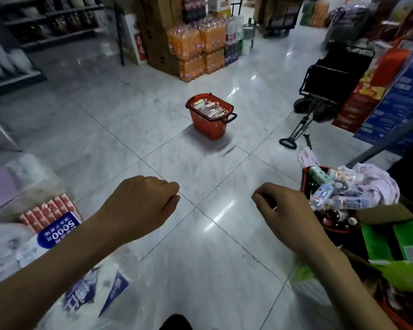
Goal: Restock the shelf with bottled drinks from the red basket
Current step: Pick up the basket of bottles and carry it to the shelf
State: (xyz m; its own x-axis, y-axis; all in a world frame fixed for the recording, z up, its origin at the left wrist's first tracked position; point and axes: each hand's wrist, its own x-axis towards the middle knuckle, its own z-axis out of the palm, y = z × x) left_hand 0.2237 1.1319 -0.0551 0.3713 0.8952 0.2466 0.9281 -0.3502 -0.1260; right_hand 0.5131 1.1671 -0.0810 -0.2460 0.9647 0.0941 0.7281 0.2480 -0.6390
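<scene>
The red basket (209, 126) stands on the tiled floor (119, 120) well ahead of my hands, roughly centred between them but a little nearer the right one's line. It is upright, and the bottled drinks (208, 107) lie flat in it up to the rim. Its black handle (231, 117) hangs out on the side toward my right.

My left hand (143, 206) is raised in front of me with the fingers curled into a fist around nothing. My right hand (289, 215) is also curled, knuckles up, and it holds nothing either.

Just beside my right hand sits a second red basket (304, 179), heaped with SODA bottles (348, 203) and other drinks, with a pink cloth (377, 184) draped on its far side. A green cardboard box (379, 244) lies open to the right of my right wrist. Under my left forearm are plastic-wrapped tissue packs (57, 232).

Farther out, beyond my right hand, stands a black folding trolley (332, 77). Beyond the red basket are stacked packs of orange soda (193, 48). Dark shelves (57, 22) run far off past my left hand.
</scene>
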